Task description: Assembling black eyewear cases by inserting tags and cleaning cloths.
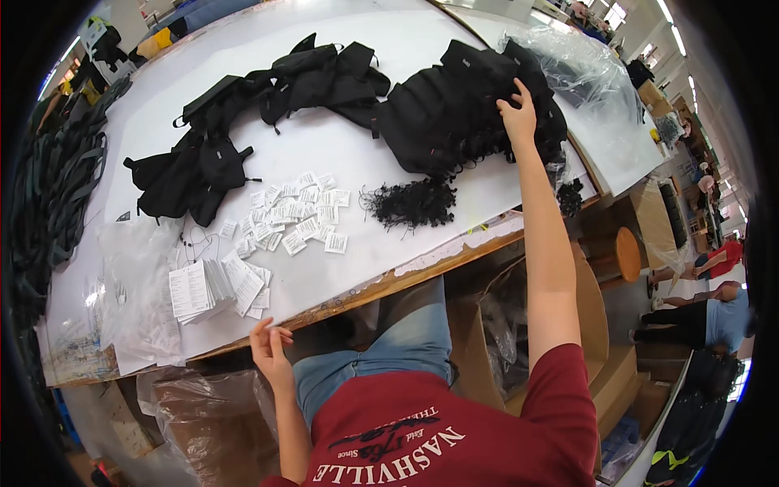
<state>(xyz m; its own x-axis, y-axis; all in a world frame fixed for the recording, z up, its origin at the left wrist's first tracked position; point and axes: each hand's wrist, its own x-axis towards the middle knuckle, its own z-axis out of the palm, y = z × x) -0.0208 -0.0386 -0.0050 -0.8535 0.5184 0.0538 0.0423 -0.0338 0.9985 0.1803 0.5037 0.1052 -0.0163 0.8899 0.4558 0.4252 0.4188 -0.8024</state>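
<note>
My right hand reaches far over the table onto a large heap of black fabric bags. Its fingers are apart, at the top of the heap near the right end, and I see nothing gripped in them. Down at the table's front edge is my left hand, fingers loosely bent and apart, holding nothing I can see. Nearest to it are a stack of white printed cards and some fanned cards. Small white packets lie scattered mid-table, left of a tangle of black cords.
More black bags curve along the table at left and back. Clear plastic bags lie front left; plastic-wrapped goods sit back right. Below the edge stand an open cardboard box and a round wooden stool.
</note>
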